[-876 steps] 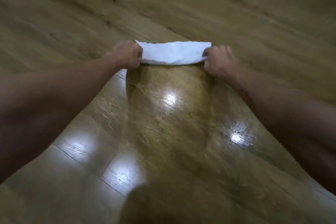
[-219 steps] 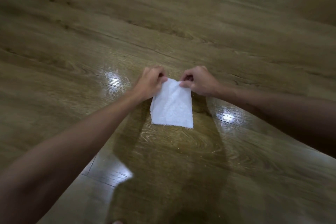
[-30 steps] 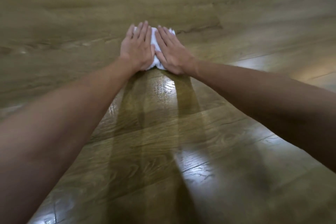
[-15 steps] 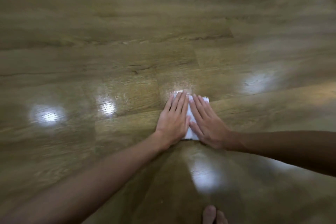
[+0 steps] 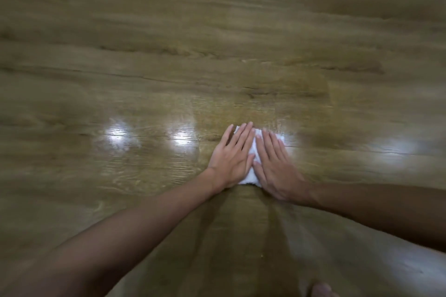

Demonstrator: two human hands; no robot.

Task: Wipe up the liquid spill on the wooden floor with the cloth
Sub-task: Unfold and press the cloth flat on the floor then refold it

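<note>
Head view: the wooden floor point(image 5: 144, 60) fills the frame, glossy with bright light patches at left and right. The left hand point(image 5: 231, 159) lies flat, its fingers point(image 5: 239, 137) straight and close together, pressing down on the left half of a folded white cloth point(image 5: 253, 152). The cloth lies on the floor under both palms, showing only between the hands and past the fingertips. The right hand point(image 5: 275, 166) presses its right half, fingers likewise extended flat. A toe point(image 5: 321, 290) shows at the bottom edge.
</note>
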